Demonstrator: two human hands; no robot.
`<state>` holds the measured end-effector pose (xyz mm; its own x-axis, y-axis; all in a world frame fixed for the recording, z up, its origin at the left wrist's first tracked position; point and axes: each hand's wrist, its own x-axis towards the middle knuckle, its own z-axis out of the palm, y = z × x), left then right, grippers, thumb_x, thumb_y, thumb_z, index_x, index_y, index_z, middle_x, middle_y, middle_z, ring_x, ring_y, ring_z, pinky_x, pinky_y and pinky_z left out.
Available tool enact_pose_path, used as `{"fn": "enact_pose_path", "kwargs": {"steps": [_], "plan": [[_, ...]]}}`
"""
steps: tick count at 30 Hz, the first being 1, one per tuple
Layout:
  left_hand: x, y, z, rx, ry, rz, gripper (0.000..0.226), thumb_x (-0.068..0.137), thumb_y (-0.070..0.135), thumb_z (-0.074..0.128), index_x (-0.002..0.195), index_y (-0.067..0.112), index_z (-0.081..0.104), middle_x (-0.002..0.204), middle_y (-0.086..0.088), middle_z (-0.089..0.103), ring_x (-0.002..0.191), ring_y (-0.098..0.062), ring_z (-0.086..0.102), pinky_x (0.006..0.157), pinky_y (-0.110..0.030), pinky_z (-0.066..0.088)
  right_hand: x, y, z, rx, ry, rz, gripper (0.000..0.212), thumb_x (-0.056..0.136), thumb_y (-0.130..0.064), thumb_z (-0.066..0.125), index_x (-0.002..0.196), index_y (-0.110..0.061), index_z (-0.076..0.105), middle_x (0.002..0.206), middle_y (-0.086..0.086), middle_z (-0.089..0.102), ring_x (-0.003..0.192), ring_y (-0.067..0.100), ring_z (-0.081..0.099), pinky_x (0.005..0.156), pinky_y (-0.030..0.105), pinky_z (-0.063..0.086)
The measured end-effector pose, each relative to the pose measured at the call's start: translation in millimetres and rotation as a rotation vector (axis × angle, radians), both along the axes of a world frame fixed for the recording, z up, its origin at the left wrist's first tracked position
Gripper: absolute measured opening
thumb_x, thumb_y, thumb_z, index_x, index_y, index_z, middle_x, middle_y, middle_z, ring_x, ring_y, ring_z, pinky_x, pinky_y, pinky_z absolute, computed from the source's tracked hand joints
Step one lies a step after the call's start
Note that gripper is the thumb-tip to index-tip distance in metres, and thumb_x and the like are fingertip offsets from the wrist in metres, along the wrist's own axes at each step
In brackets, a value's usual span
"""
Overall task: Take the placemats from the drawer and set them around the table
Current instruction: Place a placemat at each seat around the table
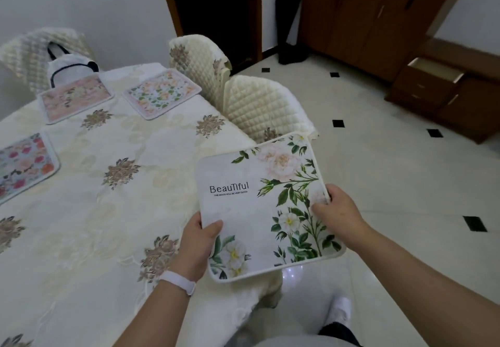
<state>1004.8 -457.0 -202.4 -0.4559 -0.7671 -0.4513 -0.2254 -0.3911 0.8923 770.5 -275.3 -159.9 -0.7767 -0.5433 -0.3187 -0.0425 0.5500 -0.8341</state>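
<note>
I hold a white placemat (259, 206) with green leaves, white flowers and the word "Beautiful" over the right edge of the table (108, 211). My left hand (196, 249) grips its left edge, thumb on top. My right hand (335, 211) grips its right edge. Three placemats lie on the cream embroidered tablecloth: a pink one (74, 99) at the far end, a green and peach floral one (162, 92) beside it, and a red and blue floral one (24, 165) at the left edge. The drawer (433, 72) stands open in a brown cabinet at the right.
Two quilted cream chairs (259, 105) (197, 59) stand along the table's right side, another (40, 51) at the far end. A white bag with dark handles (70, 69) sits behind the pink mat. A black umbrella (288, 16) leans in the corner. Tiled floor stretches to the right.
</note>
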Motion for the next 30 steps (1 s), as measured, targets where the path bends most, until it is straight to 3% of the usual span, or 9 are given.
{"fn": "enact_pose_path", "kwargs": {"steps": [8,12,18,23,26,30], "plan": [[-151.7,58.4,13.6,-0.059,0.006,-0.111,0.026,0.092,-0.001,0.059,0.115,0.01,0.067,0.107,-0.013,0.076,0.094,-0.034,0.073,0.081,-0.049,0.059,-132.3,76.7,10.1,-0.016,0.013,-0.101,0.015,0.082,-0.012,0.057,0.088,-0.027,0.059,0.082,-0.006,0.068,0.068,0.009,0.064,0.047,0.019,0.043],[-240.1,87.2,19.7,-0.085,-0.015,-0.137,0.021,0.093,0.0,0.06,0.109,0.012,0.067,0.102,-0.009,0.077,0.087,-0.028,0.075,0.072,-0.041,0.061,-200.8,121.8,18.4,-0.049,-0.003,-0.165,0.019,0.084,-0.011,0.058,0.094,-0.027,0.06,0.085,-0.004,0.068,0.075,0.016,0.066,0.056,0.026,0.051],[-333.8,125.4,31.1,-0.109,0.016,-0.193,0.023,0.092,0.002,0.063,0.114,0.008,0.066,0.105,-0.008,0.076,0.092,-0.026,0.074,0.077,-0.039,0.059,-281.0,174.9,30.9,-0.071,0.001,-0.247,0.02,0.086,-0.012,0.059,0.099,-0.027,0.06,0.088,-0.004,0.068,0.076,0.016,0.067,0.056,0.027,0.05],[-387.4,129.1,36.3,-0.097,0.03,-0.19,0.023,0.091,-0.001,0.063,0.112,0.008,0.066,0.106,-0.009,0.076,0.095,-0.029,0.073,0.082,-0.041,0.059,-324.4,187.8,34.9,-0.089,-0.008,-0.29,0.015,0.085,-0.014,0.058,0.093,-0.027,0.06,0.086,-0.003,0.069,0.073,0.018,0.069,0.058,0.029,0.054],[-414.0,118.6,35.2,-0.153,0.015,-0.201,0.021,0.09,0.003,0.065,0.11,0.011,0.067,0.103,-0.005,0.077,0.092,-0.026,0.074,0.073,-0.034,0.059,-347.9,179.2,35.2,-0.093,-0.019,-0.302,0.016,0.084,-0.014,0.058,0.093,-0.027,0.06,0.086,-0.004,0.07,0.071,0.014,0.068,0.053,0.025,0.049],[-447.3,96.6,23.8,-0.188,0.007,-0.209,0.019,0.091,0.006,0.064,0.107,0.017,0.067,0.101,-0.002,0.077,0.09,-0.023,0.074,0.071,-0.034,0.059,-381.5,156.2,29.0,-0.077,-0.024,-0.291,0.016,0.084,-0.014,0.058,0.094,-0.026,0.06,0.086,-0.004,0.07,0.068,0.01,0.068,0.051,0.023,0.049]]}}
